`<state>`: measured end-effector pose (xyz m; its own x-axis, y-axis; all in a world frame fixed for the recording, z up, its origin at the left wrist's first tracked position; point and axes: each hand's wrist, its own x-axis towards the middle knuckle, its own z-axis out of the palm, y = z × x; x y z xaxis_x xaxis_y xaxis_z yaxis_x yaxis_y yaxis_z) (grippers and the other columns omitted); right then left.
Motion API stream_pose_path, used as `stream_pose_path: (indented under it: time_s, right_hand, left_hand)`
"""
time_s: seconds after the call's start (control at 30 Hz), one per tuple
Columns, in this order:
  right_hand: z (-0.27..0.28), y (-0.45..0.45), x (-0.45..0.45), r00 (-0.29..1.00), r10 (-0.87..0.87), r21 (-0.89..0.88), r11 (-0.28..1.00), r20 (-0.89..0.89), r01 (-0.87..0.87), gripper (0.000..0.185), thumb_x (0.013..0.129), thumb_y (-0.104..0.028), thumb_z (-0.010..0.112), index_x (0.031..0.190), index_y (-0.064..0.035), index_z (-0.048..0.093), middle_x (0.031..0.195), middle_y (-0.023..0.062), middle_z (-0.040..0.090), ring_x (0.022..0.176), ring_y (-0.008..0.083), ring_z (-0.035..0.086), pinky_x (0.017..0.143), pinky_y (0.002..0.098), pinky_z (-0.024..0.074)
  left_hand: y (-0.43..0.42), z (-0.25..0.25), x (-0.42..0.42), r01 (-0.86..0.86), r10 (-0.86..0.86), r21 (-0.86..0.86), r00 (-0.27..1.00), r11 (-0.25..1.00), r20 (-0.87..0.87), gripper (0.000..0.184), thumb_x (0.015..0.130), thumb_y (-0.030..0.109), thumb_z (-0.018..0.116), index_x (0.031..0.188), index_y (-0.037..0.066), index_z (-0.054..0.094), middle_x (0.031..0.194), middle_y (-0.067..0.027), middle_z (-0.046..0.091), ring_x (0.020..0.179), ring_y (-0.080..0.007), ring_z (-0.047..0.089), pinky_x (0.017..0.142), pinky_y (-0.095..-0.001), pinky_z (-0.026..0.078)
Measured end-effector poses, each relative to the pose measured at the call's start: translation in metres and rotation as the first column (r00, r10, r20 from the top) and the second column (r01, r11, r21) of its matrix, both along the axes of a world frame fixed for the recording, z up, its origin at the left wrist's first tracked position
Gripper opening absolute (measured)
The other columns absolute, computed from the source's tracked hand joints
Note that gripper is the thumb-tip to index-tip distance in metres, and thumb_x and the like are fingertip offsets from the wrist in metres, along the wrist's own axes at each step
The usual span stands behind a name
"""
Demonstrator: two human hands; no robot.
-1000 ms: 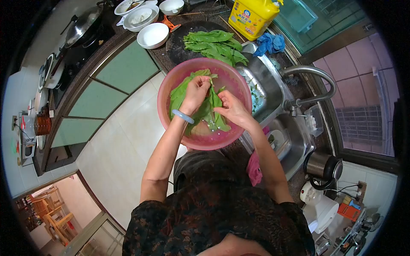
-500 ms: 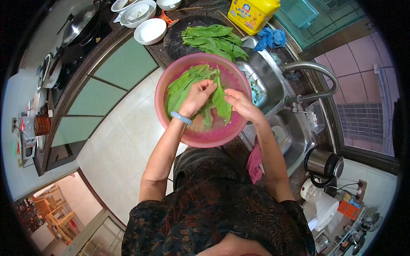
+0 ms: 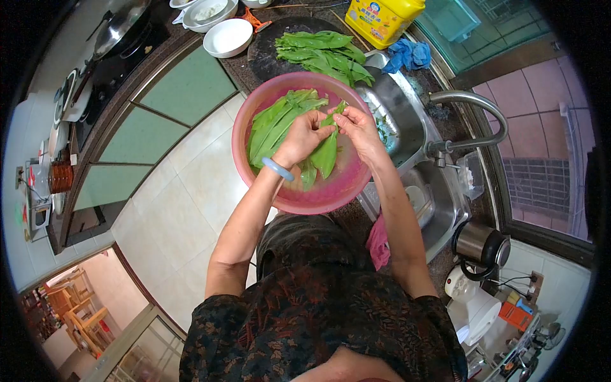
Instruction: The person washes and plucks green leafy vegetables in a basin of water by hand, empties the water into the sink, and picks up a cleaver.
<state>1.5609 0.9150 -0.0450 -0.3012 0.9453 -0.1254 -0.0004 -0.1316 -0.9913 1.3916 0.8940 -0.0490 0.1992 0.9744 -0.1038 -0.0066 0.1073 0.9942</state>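
A long, flat, bright-green leaf (image 3: 326, 155) is pinched near its upper end by the left hand (image 3: 304, 137) and the right hand (image 3: 358, 130), at two o'clock inside a round, translucent pink plastic basin (image 3: 240, 137). Since the earlier frame, the right hand has been shifted toward twelve o'clock, closer to the left fingertips. Loose green leaves (image 3: 275, 127) are gathered at ten o'clock.
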Motion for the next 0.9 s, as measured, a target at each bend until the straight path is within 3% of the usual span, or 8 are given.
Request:
stream_pose_path:
  time_s: [0.07,0.2,0.43,0.6,0.7,0.73,0.8,0.9]
  right_hand:
    - [0.008,-0.003,-0.007,1.000,-0.019,0.017,1.000,-0.013,0.019,0.018,0.095,-0.012,0.058,0.108,-0.0027,0.066,0.087,-0.0028,0.063,0.079,0.0035,0.054,0.067,0.0185,0.0425]
    - [0.013,-0.006,-0.014,0.977,-0.120,-0.104,0.989,-0.177,0.102,0.021,0.096,-0.008,0.053,0.114,-0.0024,0.064,0.092,-0.0021,0.063,0.078,0.0041,0.055,0.067,0.0206,0.0462]
    - [0.022,0.009,-0.010,0.877,-0.298,-0.170,0.953,-0.378,0.251,0.023,0.099,-0.009,0.049,0.119,-0.0028,0.058,0.094,0.0017,0.063,0.075,0.0079,0.057,0.066,0.0232,0.0494]
    - [0.024,0.025,0.003,0.906,-0.250,-0.047,0.967,-0.342,0.250,0.021,0.099,-0.012,0.050,0.116,-0.0032,0.059,0.088,0.0026,0.061,0.070,0.0078,0.053,0.057,0.0224,0.0438]
    - [0.030,0.026,0.009,0.950,-0.200,-0.033,0.980,-0.239,0.198,0.020,0.098,-0.013,0.052,0.113,-0.0028,0.061,0.085,0.0010,0.061,0.069,0.0065,0.053,0.057,0.0211,0.0422]
    - [0.040,0.022,0.004,0.950,-0.199,-0.029,0.980,-0.240,0.198,0.020,0.098,-0.013,0.052,0.113,-0.0028,0.061,0.085,0.0010,0.061,0.069,0.0065,0.053,0.057,0.0211,0.0422]
    - [0.055,0.006,-0.006,0.972,-0.211,0.006,0.977,0.105,0.211,0.018,0.097,-0.012,0.054,0.109,-0.0009,0.062,0.083,-0.0005,0.060,0.072,0.0048,0.054,0.059,0.0209,0.0425]
    - [0.044,-0.004,-0.006,0.988,-0.085,0.145,0.987,0.130,0.066,0.017,0.096,-0.011,0.056,0.107,-0.0010,0.063,0.083,-0.0026,0.061,0.074,0.0038,0.054,0.062,0.0209,0.0438]
  left_hand:
    - [-0.002,-0.002,-0.005,0.106,-0.099,-0.141,0.994,0.984,0.056,0.014,0.089,0.014,0.069,0.094,0.002,0.064,0.073,0.0038,0.057,0.064,-0.0030,0.047,0.055,-0.0221,0.040]
    - [-0.016,-0.005,-0.010,0.174,-0.179,-0.128,0.984,0.976,-0.026,0.013,0.088,0.014,0.070,0.092,0.003,0.065,0.072,0.0048,0.056,0.063,-0.0024,0.045,0.054,-0.0213,0.039]
    - [-0.039,-0.013,-0.006,0.297,-0.276,-0.352,0.955,0.887,0.111,0.010,0.087,0.011,0.070,0.088,0.004,0.063,0.074,-0.0012,0.064,0.064,-0.0083,0.062,0.055,-0.0223,0.048]
    - [-0.052,-0.008,-0.003,0.318,-0.285,-0.446,0.948,0.836,0.142,0.008,0.088,0.006,0.067,0.088,0.001,0.061,0.075,-0.0045,0.066,0.062,-0.0114,0.064,0.052,-0.0259,0.052]
    - [-0.055,-0.004,-0.003,0.335,-0.408,-0.461,0.911,0.822,-0.065,0.006,0.090,0.003,0.064,0.091,-0.002,0.060,0.074,-0.0060,0.064,0.063,-0.0123,0.064,0.052,-0.0246,0.051]
    - [-0.054,-0.007,-0.005,0.281,-0.320,-0.412,0.947,0.867,-0.028,0.007,0.090,0.003,0.062,0.093,-0.002,0.059,0.075,-0.0062,0.064,0.062,-0.0126,0.063,0.053,-0.0247,0.052]
    - [-0.048,0.005,-0.008,0.141,-0.144,-0.344,0.989,0.928,0.015,0.013,0.093,0.004,0.058,0.104,-0.003,0.058,0.080,-0.0055,0.064,0.062,-0.0127,0.062,0.056,-0.0254,0.052]
    - [-0.030,0.018,-0.011,-0.081,0.087,-0.106,0.995,0.991,0.053,0.019,0.096,0.009,0.057,0.110,-0.002,0.058,0.082,-0.0040,0.063,0.068,-0.0117,0.062,0.060,-0.0248,0.053]
